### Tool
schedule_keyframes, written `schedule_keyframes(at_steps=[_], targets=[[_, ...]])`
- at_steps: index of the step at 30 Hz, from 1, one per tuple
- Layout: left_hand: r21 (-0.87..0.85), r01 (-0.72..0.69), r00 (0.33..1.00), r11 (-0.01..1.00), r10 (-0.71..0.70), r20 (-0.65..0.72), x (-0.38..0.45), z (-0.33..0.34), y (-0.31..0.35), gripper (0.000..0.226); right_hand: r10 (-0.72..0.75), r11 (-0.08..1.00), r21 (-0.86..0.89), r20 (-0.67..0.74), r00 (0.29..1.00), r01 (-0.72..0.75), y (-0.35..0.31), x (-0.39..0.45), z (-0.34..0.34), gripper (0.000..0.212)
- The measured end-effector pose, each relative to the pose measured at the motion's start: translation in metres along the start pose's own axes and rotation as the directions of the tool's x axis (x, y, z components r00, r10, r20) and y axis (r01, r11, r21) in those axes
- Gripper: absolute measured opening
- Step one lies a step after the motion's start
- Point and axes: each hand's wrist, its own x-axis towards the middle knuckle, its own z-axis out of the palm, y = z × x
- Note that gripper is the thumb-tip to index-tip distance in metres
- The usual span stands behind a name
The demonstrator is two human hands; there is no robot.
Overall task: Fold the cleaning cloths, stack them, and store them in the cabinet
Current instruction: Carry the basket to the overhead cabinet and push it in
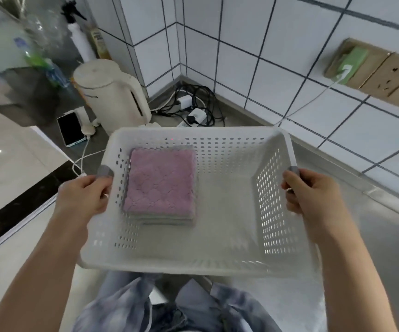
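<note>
- Head view: the left hand (83, 200) and right hand (313, 190) each close their grip on a grey handle of the white basket (217, 259), held level between them.
- The cloths (161, 185) lie folded and stacked inside, pink one on top, nearer the left grip than the right.
- Folding and stacking look done; storing remains, and no cabinet is in view.
- Beyond the grips a steel tabletop (373, 231) meets a white tiled wall (277, 32); a kettle (112, 92), phone (71, 129) and tangled cables (193, 104) sit past the left grip.
</note>
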Motion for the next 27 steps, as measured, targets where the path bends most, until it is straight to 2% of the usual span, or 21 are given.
schedule_keyframes(at_steps=[4,8,12,19,23,26,27], targets=[[-0.052,0.007,0.998,0.999,-0.01,-0.056,0.023,-0.055,-0.007,0.014,-0.03,0.999,-0.015,0.081,0.996,0.031,-0.022,-0.003,0.062,0.022],[-0.062,-0.041,0.996,0.997,0.035,-0.087,0.05,-0.118,-0.015,0.017,-0.052,0.999,0.0,0.152,0.987,0.052,-0.037,-0.01,0.132,0.023],[-0.095,-0.098,0.981,0.991,0.08,-0.177,0.085,-0.201,-0.02,0.02,-0.065,0.998,0.005,0.209,0.976,0.066,-0.048,-0.027,0.224,0.025],[-0.242,-0.022,0.944,0.97,-0.06,-0.325,0.135,-0.341,-0.055,0.017,-0.109,0.969,-0.176,0.323,0.94,0.172,-0.087,-0.062,0.384,0.037],[-0.299,0.025,0.916,0.954,-0.142,-0.376,0.149,-0.386,-0.082,0.017,-0.138,0.922,-0.296,0.354,0.925,0.25,-0.106,-0.068,0.451,0.038],[-0.333,0.051,0.863,0.942,-0.209,-0.46,0.151,-0.414,-0.102,0.013,-0.187,0.854,-0.371,0.435,0.881,0.365,-0.115,-0.065,0.505,0.038],[-0.355,0.06,0.823,0.933,-0.248,-0.512,0.15,-0.429,-0.112,0.015,-0.197,0.821,-0.39,0.491,0.849,0.416,-0.117,-0.064,0.534,0.038]])
